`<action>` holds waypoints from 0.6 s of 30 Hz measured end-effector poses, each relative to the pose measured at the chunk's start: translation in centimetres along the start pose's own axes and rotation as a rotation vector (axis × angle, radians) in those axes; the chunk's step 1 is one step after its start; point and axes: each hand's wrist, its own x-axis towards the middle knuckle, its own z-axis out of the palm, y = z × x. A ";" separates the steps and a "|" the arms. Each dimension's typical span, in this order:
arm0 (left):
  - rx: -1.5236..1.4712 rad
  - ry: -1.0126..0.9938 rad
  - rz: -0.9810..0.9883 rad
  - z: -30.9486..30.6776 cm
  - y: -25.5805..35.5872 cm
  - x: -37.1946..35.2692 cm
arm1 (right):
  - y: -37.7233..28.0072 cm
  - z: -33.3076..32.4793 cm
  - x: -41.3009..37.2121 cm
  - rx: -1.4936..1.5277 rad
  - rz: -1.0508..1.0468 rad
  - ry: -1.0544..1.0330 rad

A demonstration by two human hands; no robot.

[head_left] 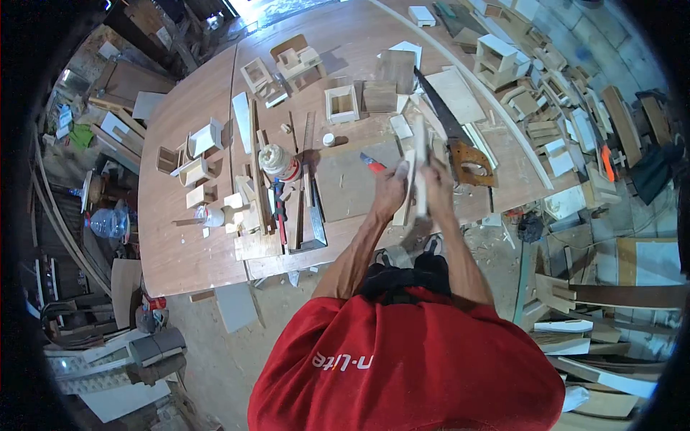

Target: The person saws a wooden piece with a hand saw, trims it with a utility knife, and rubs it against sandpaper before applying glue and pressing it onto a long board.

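My left hand (392, 190) is closed on a thin wooden strip (410, 165) at the front edge of the table. Close beside it, my right hand (437, 188) grips a long pale piece of wood (421, 172), held lengthwise away from me and slightly blurred. The two pieces run side by side between my hands. A utility knife (372, 163) with a red handle lies just beyond my left fingers, on a flat board (345, 183). To the right of my right hand is a handsaw (471, 164) with a wooden handle, its blade pointing away.
Small wooden box pieces (342, 104) and toy-like furniture (296, 59) stand on the table (180, 244). Left of my hands are a glue jar (279, 164), a try square (316, 223) and loose strips. Wooden parts (496, 61) crowd the right side, beyond a long curved strip (496, 79).
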 end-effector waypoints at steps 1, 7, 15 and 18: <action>-0.139 -0.094 -0.038 -0.1 -0.3 0.1 | -0.5 -0.7 1.8 -0.021 0.052 -0.042; 0.007 -0.024 -0.078 -3.5 1.3 -0.3 | 3.5 -1.9 5.8 -0.619 -0.260 0.004; 0.465 0.242 0.060 -10.3 -4.6 -0.8 | 5.0 -0.6 5.1 -0.901 -0.290 -0.044; 0.891 0.360 0.164 -13.0 -5.6 -1.6 | 4.9 -0.6 4.7 -0.885 -0.293 -0.032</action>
